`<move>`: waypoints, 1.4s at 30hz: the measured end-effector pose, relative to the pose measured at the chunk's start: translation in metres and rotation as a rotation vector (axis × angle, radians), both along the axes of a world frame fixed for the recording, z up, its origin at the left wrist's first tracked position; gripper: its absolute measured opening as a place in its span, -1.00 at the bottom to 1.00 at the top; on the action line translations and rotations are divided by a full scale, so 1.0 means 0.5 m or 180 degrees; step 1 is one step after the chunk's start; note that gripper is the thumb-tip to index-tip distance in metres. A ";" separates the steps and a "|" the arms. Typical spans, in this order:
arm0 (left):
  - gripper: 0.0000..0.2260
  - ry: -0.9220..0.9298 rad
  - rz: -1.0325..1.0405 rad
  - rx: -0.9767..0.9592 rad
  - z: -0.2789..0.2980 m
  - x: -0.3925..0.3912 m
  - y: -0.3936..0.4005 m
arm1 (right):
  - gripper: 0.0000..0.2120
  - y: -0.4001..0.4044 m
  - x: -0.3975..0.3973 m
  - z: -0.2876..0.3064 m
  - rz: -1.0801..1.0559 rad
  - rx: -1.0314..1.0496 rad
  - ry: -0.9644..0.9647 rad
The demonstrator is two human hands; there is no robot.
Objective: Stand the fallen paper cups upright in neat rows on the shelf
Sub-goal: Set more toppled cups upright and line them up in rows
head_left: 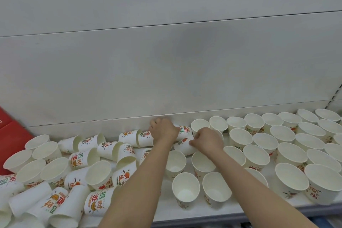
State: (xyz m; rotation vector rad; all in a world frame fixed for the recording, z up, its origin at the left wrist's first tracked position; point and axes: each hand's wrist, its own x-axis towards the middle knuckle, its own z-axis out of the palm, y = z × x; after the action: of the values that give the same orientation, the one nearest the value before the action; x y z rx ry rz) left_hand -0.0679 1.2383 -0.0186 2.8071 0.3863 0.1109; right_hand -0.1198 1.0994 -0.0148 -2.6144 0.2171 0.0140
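Note:
White paper cups with red, orange and green print cover the white shelf [166, 207]. On the right, several upright cups [292, 155] stand in rows. On the left and middle, several fallen cups [103, 146] lie on their sides in a heap. My left hand [162, 131] reaches to the shelf's back and curls over a fallen cup [184, 131] lying there. My right hand [209, 139] pinches another fallen cup [183, 146] just in front of it. Both forearms cross over the middle cups.
A grey back panel [166, 70] rises behind the shelf. A red box [11, 135] sits at the far left. The shelf's front edge [203, 218] runs along the bottom. A slotted upright [335, 96] stands at the right.

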 end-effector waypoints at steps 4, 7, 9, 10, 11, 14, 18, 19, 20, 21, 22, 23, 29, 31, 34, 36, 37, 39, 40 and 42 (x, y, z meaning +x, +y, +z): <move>-0.72 -0.0298 0.0001 -0.0191 0.021 -0.014 0.000 | -0.90 -0.038 -0.016 0.002 0.0215 0.0605 -0.0336; -0.83 -0.0665 -0.0711 0.0436 0.024 -0.042 -0.004 | -0.90 -0.064 -0.033 -0.001 0.0522 0.0197 -0.0889; -0.83 -0.0671 -0.1109 0.0823 0.015 -0.052 -0.009 | -0.88 -0.069 -0.040 -0.006 0.0772 -0.0207 -0.1252; -0.82 -0.0640 -0.1272 0.1020 0.008 -0.054 -0.009 | -0.87 -0.070 -0.044 -0.010 0.0876 -0.0375 -0.1459; -0.81 -0.0599 -0.1409 0.1204 0.002 -0.054 -0.009 | -0.84 -0.070 -0.048 -0.012 0.0944 -0.0509 -0.1707; -0.86 -0.0542 -0.1758 0.1333 -0.004 -0.052 -0.002 | -0.75 -0.067 -0.061 -0.010 0.1188 -0.0896 -0.2006; -0.80 -0.0735 -0.1655 0.0133 0.023 -0.058 0.033 | -0.88 -0.073 -0.062 -0.026 0.1135 -0.0845 -0.1840; -0.81 -0.0870 -0.1434 -0.0129 0.030 -0.054 0.055 | -0.91 -0.076 -0.061 -0.029 0.1049 -0.0643 -0.1728; -0.83 -0.1001 -0.1212 -0.0192 0.034 -0.047 0.080 | -0.89 -0.078 -0.063 -0.028 0.1005 -0.0427 -0.1533; -0.82 -0.1021 -0.1056 -0.0112 0.036 -0.039 0.108 | -0.87 -0.080 -0.064 -0.027 0.0990 -0.0240 -0.1444; -0.78 -0.0903 -0.1045 0.0077 0.036 -0.031 0.136 | -0.88 -0.081 -0.064 -0.025 0.0971 -0.0105 -0.1440; -0.70 -0.0672 -0.1210 0.0335 0.034 -0.022 0.160 | -0.89 -0.080 -0.065 -0.021 0.0957 -0.0009 -0.1473; -0.49 0.0130 -0.2187 0.1018 0.015 0.001 0.199 | -0.87 -0.004 -0.057 0.005 0.1431 0.0224 -0.1668; -0.49 -0.0006 -0.2318 0.0955 0.015 0.001 0.192 | -0.83 0.032 -0.046 0.006 0.1698 0.0160 -0.1625; -0.49 0.0139 -0.2387 0.0981 0.017 0.009 0.185 | -0.84 0.076 -0.023 0.001 0.1804 0.0099 -0.1547; -0.42 0.0298 -0.2343 0.1154 0.006 0.012 0.188 | -0.86 0.094 -0.004 -0.001 0.1606 0.0109 -0.1395; -0.39 0.0285 -0.2293 0.1180 -0.002 0.013 0.193 | -0.86 0.098 0.007 -0.001 0.1480 0.0098 -0.1297; -0.35 0.0129 -0.2168 0.1194 -0.020 0.011 0.209 | -0.85 0.105 0.028 0.000 0.1250 0.0040 -0.1139; -0.34 0.0028 -0.2101 0.1187 -0.029 0.008 0.220 | -0.84 0.108 0.039 0.002 0.1159 -0.0017 -0.1107; -0.35 -0.0178 -0.1990 0.1097 -0.045 0.003 0.242 | -0.84 0.119 0.058 0.004 0.1018 -0.0150 -0.1017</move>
State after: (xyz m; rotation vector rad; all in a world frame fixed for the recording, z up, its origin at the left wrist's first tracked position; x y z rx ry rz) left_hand -0.0665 1.3592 -0.0411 3.0989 -0.5803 0.1233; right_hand -0.0909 1.1588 -0.0125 -2.6234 -0.3155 -0.2982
